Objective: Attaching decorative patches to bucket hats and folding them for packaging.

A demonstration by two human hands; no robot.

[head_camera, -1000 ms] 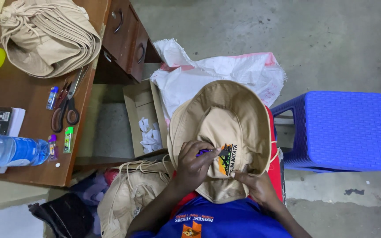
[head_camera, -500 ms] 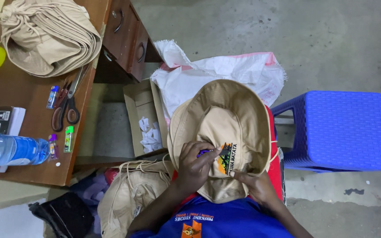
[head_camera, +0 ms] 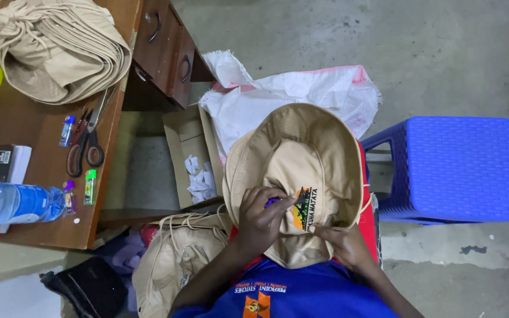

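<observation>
Khaki bucket hat (head_camera: 301, 176) lies crown-up on the person's lap, left of the blue plastic stool (head_camera: 463, 168). Left hand (head_camera: 260, 221) curls its fingers, pinching a small purple tool against the embroidered patch (head_camera: 304, 209). Right hand (head_camera: 346, 244) grips the brim below the patch, fingers pressed together. The patch's long axis runs toward the wearer; the left hand is nearer.

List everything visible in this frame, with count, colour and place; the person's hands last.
Brimmed hat: one, beige, on lap.
Hat stack: several, beige, desk.
More hats: beige, floor by knee.
Scissors: one pair, desk.
Water bottle: one, blue, desk edge.
Cardboard box: one, open, floor.
Sack: one, white, floor.
Stool: one, blue, right.
Left hand: on hat crown, pinching something purple.
Right hand: gripping hat brim.
</observation>
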